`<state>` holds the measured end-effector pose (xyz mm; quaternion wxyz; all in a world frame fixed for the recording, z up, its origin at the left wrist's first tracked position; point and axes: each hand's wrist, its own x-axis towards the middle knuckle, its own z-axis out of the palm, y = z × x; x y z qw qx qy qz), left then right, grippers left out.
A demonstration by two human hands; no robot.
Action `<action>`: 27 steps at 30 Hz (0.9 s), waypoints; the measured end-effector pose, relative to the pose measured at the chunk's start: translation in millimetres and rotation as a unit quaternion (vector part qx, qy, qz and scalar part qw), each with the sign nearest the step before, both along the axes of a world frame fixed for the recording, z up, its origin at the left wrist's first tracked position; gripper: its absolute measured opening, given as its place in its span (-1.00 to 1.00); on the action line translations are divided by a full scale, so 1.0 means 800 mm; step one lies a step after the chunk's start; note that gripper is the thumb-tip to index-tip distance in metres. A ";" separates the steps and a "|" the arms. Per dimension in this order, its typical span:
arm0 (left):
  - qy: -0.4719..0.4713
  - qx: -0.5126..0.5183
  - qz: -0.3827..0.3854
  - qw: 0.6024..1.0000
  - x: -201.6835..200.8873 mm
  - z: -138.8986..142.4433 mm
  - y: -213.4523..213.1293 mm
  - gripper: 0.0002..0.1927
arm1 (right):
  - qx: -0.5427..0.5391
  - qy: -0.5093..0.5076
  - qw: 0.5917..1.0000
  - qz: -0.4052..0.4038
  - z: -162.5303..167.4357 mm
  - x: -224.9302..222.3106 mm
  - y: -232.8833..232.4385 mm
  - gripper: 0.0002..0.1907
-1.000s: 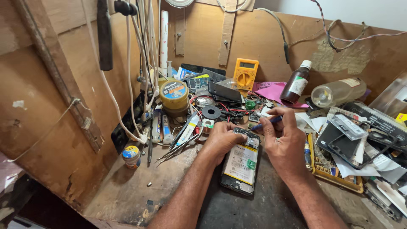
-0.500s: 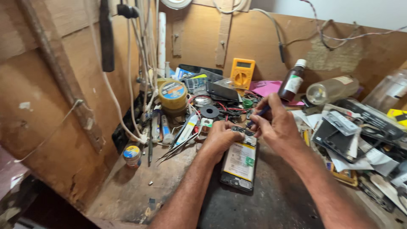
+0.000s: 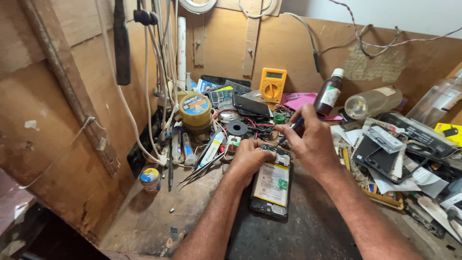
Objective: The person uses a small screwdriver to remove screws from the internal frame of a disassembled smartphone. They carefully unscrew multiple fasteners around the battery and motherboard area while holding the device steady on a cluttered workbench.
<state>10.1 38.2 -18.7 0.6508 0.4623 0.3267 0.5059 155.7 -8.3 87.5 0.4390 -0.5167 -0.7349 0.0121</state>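
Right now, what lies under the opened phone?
The opened phone lies on a dark mat. The left hand covers its top left corner; whatever sits directly beneath the phone is hidden.

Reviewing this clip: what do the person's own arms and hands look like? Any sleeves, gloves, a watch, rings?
Both forearms are bare right up to the bottom edge of the picture, with no sleeve in view. The left hand and the right hand wear no gloves. No watch, band or bracelet shows on either wrist, and no ring can be made out on the visible fingers. No markings show on either arm.
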 end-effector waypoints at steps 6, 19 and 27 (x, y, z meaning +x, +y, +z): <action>0.040 -0.002 0.031 0.999 0.002 0.001 0.000 -0.76 | -0.103 0.125 0.981 0.106 0.000 0.003 0.000 -0.72; 0.021 -0.004 0.008 1.000 0.001 0.006 -0.005 -0.74 | -0.051 0.054 0.997 0.011 0.000 -0.002 -0.004 -0.64; 0.047 0.021 0.018 0.999 0.000 0.001 -0.002 -0.74 | -0.089 0.128 0.981 0.117 -0.002 0.004 0.002 -0.67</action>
